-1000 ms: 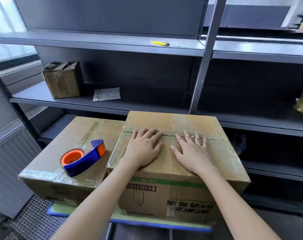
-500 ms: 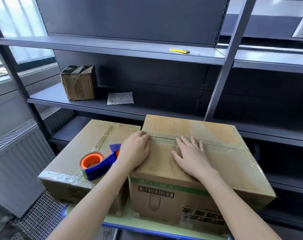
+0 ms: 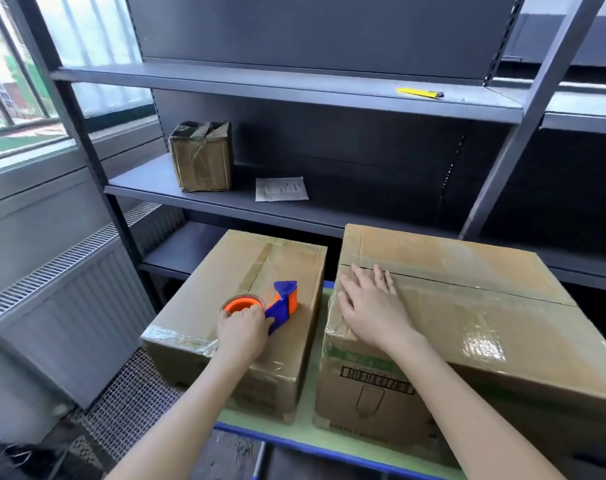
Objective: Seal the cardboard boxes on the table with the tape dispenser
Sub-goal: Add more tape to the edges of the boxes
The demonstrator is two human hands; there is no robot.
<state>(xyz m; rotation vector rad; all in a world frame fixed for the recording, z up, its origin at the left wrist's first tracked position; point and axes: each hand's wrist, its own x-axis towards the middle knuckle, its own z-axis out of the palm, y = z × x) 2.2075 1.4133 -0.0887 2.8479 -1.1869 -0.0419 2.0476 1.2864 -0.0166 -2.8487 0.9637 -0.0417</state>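
Change since a second ago: left hand point(image 3: 241, 332) has come off the top of the bigger box and gone left to the tape dispenser point(image 3: 277, 306), which lies on the taped top of the left box point(image 3: 260, 261). My fingers point(image 3: 244, 315) are curled over the near side of its orange roll, gripping it. The blue handle sticks out to the right of my knuckles. Dispenser not lifted yet, by the look of it.

Right hand point(image 3: 372, 306) has stayed on the right box point(image 3: 468, 306), palm down. Its fingers are straight and a little spread, pressing the flap at the left end of the centre seam. The two boxes stand side by side with a gap between them on the green counter point(image 3: 312, 431).

Reading: flaps are closed and held down, so the next job is carrying the tape over to that seam. Left box looks already sealed along its middle.

Not clear:
- My left fingertips hide behind the roll, so I have no view of the loose tape end or the cutter.
- Glossy film lies across the right box's top, yet the seam still shows as a dark line. Cannot tell if it is properly taped.
- That box's lower right corner runs out of frame.
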